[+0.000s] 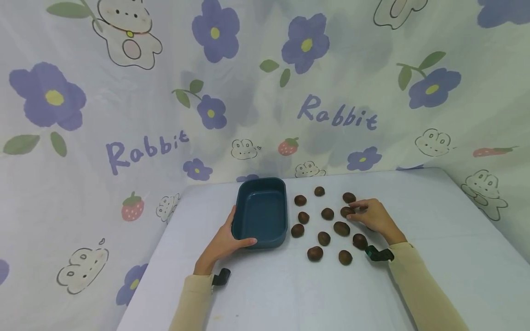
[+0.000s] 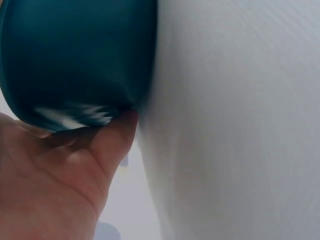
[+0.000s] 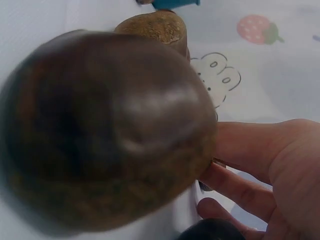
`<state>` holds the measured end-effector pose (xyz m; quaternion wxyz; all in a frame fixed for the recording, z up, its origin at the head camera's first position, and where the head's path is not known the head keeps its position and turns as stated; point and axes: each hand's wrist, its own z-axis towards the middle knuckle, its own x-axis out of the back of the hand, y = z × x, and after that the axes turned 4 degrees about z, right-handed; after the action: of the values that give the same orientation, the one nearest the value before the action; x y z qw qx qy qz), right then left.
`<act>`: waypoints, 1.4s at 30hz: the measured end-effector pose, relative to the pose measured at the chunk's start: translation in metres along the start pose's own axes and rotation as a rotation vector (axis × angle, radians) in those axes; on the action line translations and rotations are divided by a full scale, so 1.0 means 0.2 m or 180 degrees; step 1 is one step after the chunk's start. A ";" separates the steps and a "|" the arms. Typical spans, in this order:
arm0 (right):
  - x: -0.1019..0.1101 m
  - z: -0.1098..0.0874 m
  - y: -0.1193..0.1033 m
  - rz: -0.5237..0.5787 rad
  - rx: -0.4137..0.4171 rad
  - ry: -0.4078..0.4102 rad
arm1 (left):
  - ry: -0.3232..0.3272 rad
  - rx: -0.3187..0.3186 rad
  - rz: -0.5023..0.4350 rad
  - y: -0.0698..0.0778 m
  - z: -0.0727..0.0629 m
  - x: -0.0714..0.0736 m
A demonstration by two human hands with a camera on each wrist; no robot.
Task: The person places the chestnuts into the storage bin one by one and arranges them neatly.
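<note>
A deep blue-green rectangular dish (image 1: 262,214) stands on the table, its inside bare. My left hand (image 1: 223,241) grips its near left corner, thumb along the front wall and fingers along the left side; in the left wrist view the thumb presses the dish (image 2: 80,60) low by the table. Several brown chestnuts lie spread to the right of the dish. At their right side, my right hand (image 1: 376,216) pinches one chestnut (image 1: 344,212) between thumb and fingertips. In the right wrist view another chestnut (image 3: 110,130) looms close and hides those fingertips.
A chestnut (image 1: 349,197) lies just beyond the right fingertips, and others (image 1: 342,228) (image 1: 360,241) lie nearer me, by the right wrist. The white table (image 1: 265,294) ends at a printed cloth backdrop (image 1: 256,101). Each wrist wears a small dark camera (image 1: 378,253).
</note>
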<state>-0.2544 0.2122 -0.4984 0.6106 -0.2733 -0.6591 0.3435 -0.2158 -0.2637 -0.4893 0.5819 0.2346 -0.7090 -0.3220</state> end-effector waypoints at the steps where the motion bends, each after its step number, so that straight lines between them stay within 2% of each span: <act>1: 0.00 0.00 0.00 -0.0008 -0.0002 0.0001 | 0.0000 -0.0003 0.0001 0.00 0.00 0.00; 17: -0.01 -0.02 -0.01 -0.0062 0.0064 0.0051 | -0.0006 -0.0063 -0.0075 -0.01 -0.01 0.00; 26: 0.03 -0.02 -0.04 0.0189 0.0044 0.0115 | 0.0014 0.0002 -0.0050 0.01 -0.01 0.00; 30: 0.05 -0.02 -0.08 0.0290 0.0056 0.0067 | 0.0028 0.0000 -0.0071 0.01 -0.01 0.00; 36: 0.03 -0.04 -0.12 0.0439 0.0099 0.0020 | 0.0055 -0.0005 -0.0067 0.00 -0.01 0.00; 42: 0.01 -0.05 -0.18 0.0538 0.0233 0.0077 | 0.0070 0.0003 -0.0086 0.00 0.00 0.00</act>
<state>-0.2432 0.1925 -0.4683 0.5969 -0.3096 -0.6133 0.4144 -0.2149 -0.2635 -0.4895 0.5851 0.2479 -0.6995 -0.3269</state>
